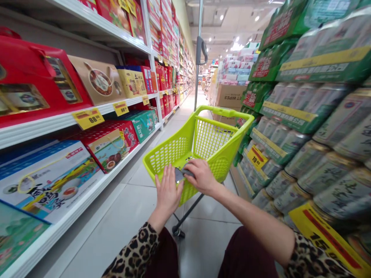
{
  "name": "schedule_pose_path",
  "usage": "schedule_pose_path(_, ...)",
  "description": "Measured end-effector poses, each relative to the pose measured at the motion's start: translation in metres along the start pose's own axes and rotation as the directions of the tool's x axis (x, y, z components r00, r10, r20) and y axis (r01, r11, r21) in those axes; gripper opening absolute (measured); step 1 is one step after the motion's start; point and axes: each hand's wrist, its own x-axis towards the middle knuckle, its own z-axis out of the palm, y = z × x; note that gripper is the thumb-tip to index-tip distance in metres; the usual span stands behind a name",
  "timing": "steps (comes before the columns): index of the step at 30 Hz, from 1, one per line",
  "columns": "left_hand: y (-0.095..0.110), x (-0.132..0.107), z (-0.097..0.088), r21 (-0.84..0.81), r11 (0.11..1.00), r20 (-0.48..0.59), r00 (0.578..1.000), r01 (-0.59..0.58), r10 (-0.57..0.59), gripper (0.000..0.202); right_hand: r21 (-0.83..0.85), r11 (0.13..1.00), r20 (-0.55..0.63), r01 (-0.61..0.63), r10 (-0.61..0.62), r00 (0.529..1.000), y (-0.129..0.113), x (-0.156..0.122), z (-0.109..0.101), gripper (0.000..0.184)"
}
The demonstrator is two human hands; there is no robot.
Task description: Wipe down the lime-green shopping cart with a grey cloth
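Note:
A lime green shopping cart (220, 148) stands on the aisle floor in front of me. My left hand (167, 193) is flat with its fingers stretched upward, and a dark phone (179, 174) lies against its palm. My right hand (201, 175) is curled over the top of the phone, fingers bent on it, just above the near rim of the cart. Both forearms come out of leopard-print sleeves.
Shelves (58, 123) of boxed gift sets with yellow price tags (87, 117) line the left. Stacked shrink-wrapped drink cans (315, 127) rise on the right. A pole with a grey handle (201, 50) stands behind the cart. The tiled aisle (185, 112) runs ahead.

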Motion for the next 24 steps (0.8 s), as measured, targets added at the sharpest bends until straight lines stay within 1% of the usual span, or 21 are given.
schedule_pose_path(1,0.001,-0.002,-0.001,0.042,0.998,0.017,0.999,-0.038,0.037,0.046,-0.025,0.996,0.035,0.087,-0.086,0.996,-0.003,-0.002,0.006,0.018)
schedule_pose_path(2,0.001,-0.002,-0.002,0.074,0.994,0.040,0.996,-0.078,0.075,0.042,-0.050,0.987,0.058,0.150,-0.147,0.987,-0.002,-0.004,0.011,0.020)
schedule_pose_path(3,-0.002,-0.002,-0.003,0.096,0.989,0.065,0.992,-0.116,0.110,0.038,-0.075,0.979,0.076,0.188,-0.182,0.980,0.004,-0.005,0.015,0.022)
schedule_pose_path(5,-0.010,0.000,-0.006,0.116,0.977,0.099,0.981,-0.178,0.167,0.034,-0.127,0.971,0.094,0.201,-0.190,0.977,0.028,-0.005,0.014,0.025)
schedule_pose_path(7,-0.017,0.002,-0.008,0.104,0.970,0.115,0.971,-0.220,0.208,0.033,-0.180,0.970,0.091,0.163,-0.149,0.985,0.063,-0.002,0.004,0.024)
schedule_pose_path(10,-0.024,0.004,-0.009,0.050,0.967,0.141,0.960,-0.249,0.240,0.034,-0.293,0.955,0.032,0.044,-0.036,0.999,0.117,0.006,-0.021,0.023)
schedule_pose_path(12,-0.029,0.006,-0.009,0.004,0.968,0.155,0.956,-0.253,0.249,0.034,-0.350,0.936,-0.015,-0.036,0.033,0.999,0.141,0.010,-0.035,0.024)
schedule_pose_path(14,-0.036,0.008,-0.009,-0.039,0.966,0.162,0.953,-0.254,0.257,0.035,-0.375,0.924,-0.037,-0.081,0.072,0.997,0.148,0.013,-0.040,0.026)
schedule_pose_path(16,-0.048,0.011,-0.012,-0.073,0.964,0.173,0.949,-0.255,0.264,0.035,-0.394,0.915,-0.040,-0.088,0.078,0.996,0.140,0.013,-0.039,0.028)
schedule_pose_path(18,-0.064,0.016,-0.015,-0.094,0.967,0.193,0.949,-0.236,0.250,0.036,-0.416,0.908,-0.029,-0.050,0.042,0.999,0.128,0.013,-0.036,0.029)
schedule_pose_path(20,-0.082,0.020,-0.019,-0.102,0.976,0.212,0.954,-0.193,0.211,0.038,-0.435,0.900,-0.002,0.014,-0.016,1.000,0.122,0.013,-0.037,0.029)
schedule_pose_path(22,-0.099,0.023,-0.022,-0.106,0.985,0.223,0.962,-0.140,0.160,0.040,-0.463,0.886,0.007,0.033,-0.033,0.999,0.129,0.015,-0.049,0.029)
schedule_pose_path(24,-0.114,0.025,-0.023,-0.122,0.988,0.227,0.967,-0.093,0.119,0.043,-0.506,0.862,-0.038,-0.029,0.011,0.999,0.145,0.016,-0.068,0.029)
